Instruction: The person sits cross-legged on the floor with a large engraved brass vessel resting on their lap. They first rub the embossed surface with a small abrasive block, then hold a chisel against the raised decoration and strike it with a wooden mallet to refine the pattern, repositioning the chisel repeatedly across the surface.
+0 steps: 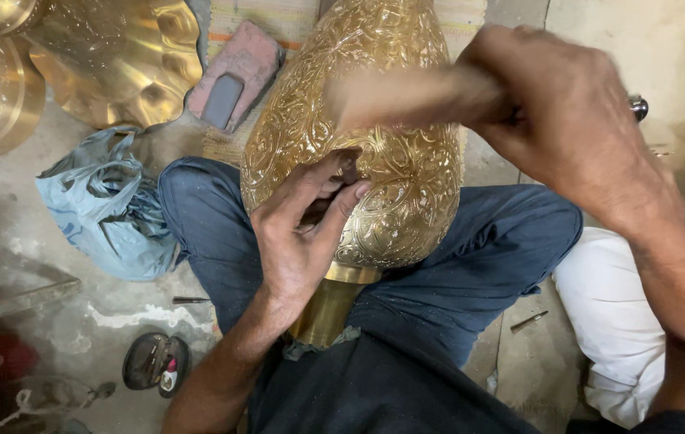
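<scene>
The left hand (298,233) rests against the lower flank of the engraved brass vase (358,137), its fingers pinched together on a small dark tool (349,167) whose tip presses on the metal; the tool is mostly hidden by the fingers, so I cannot tell its full shape. The vase lies across the person's lap on the dark blue trousers (487,241), its long axis running away from the body, plain neck toward the waist and broad patterned belly farther off. The right hand (555,112) hovers above and to the right of the vase, closed around a wooden handle (398,95) that is blurred and reaches leftward over the belly, just above the pinched tool. So the left hand is the nearer of the two to the vase's surface, touching it, while the right is held clear. To the left of the vase a crumpled light blue plastic bag (105,205) sits on the floor (29,241); beyond the bag, scalloped brass dishes (117,56) shine. Just left of the vase's far end lies a pinkish block with a grey bar (234,76) on it. To the right of the vase, beside the knee, is a white cloth bundle (611,317). Near the left elbow lies a small dark oval tin (155,362).
</scene>
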Demonstrator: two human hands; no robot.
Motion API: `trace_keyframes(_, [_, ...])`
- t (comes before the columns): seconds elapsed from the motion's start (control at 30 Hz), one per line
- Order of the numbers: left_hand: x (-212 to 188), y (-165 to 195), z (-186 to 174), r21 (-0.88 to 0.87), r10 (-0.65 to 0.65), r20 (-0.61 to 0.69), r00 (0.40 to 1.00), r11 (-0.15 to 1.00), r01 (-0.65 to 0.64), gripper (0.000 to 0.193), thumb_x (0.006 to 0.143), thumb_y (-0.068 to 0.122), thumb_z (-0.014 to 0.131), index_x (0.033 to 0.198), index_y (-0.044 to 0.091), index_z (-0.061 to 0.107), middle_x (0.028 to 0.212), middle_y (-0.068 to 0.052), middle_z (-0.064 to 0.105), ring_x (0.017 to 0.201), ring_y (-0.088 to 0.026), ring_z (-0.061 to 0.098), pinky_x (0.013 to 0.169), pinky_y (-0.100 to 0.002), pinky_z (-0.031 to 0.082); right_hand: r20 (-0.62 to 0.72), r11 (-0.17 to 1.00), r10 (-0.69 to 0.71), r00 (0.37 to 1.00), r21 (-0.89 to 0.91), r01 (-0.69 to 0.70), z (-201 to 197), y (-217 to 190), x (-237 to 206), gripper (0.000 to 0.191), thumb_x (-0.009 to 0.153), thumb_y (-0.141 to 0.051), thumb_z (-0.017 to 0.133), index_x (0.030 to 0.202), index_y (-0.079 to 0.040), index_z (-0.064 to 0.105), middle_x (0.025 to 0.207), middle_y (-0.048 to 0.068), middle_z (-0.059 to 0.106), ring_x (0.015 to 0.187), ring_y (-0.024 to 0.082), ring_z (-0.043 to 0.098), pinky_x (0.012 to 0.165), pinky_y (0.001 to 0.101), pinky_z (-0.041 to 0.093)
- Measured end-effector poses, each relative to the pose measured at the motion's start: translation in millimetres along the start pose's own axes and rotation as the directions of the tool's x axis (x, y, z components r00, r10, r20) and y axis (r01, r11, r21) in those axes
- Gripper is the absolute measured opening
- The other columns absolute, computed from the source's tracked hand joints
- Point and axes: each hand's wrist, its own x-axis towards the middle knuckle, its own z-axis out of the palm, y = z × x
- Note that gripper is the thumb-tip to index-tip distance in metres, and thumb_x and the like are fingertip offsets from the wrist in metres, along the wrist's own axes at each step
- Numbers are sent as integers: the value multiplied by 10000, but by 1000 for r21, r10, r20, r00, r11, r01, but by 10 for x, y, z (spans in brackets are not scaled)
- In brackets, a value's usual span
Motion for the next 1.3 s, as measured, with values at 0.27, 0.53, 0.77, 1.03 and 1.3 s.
trace_keyframes(0.27, [-6,10,-9,-41,-55,21,998,998,56,343,945,54,811,1264,25,690,1128,-94,753,953,-141,783,795,-260,647,-38,911,149,988,395,-122,-18,-45,23,288,924,-88,734,1132,-27,545,943,110,658,903,250,730,733,429,600])
trace_keyframes(0.53, [5,-42,-5,6,-16,50,999,1000,16,337,956,75,803,1273,41,693,1136,-103,759,985,-166,794,803,-271,673,-86,997,-46,995,51,51,27,42,7,217,876,-132,783,1016,-82,625,872,90,688,824,266,703,731,432,550])
trace_keyframes(0.77, [24,-11,-31,7,-57,79,995,998,57,308,941,97,813,1221,31,704,1100,-104,767,968,-163,801,759,-261,671,-80,921,-330,940,-244,303,143,190,18,248,760,-166,820,903,-60,648,729,59,669,666,219,681,707,420,581])
trace_keyframes(1.03, [43,14,-40,-20,-9,68,998,1000,11,340,956,74,800,1271,0,693,1134,-103,761,999,-163,791,807,-267,658,-267,943,63,962,332,30,51,230,-70,256,1089,-148,745,1075,57,592,850,136,690,759,173,689,685,272,511])
trace_keyframes(1.3, [21,-34,-56,42,-12,70,997,999,9,317,920,83,842,1192,-1,703,1052,-87,764,945,-152,786,799,-275,639,-121,985,-167,979,-63,161,124,96,-47,391,771,-152,806,1107,-38,641,905,102,735,823,235,742,727,415,589])
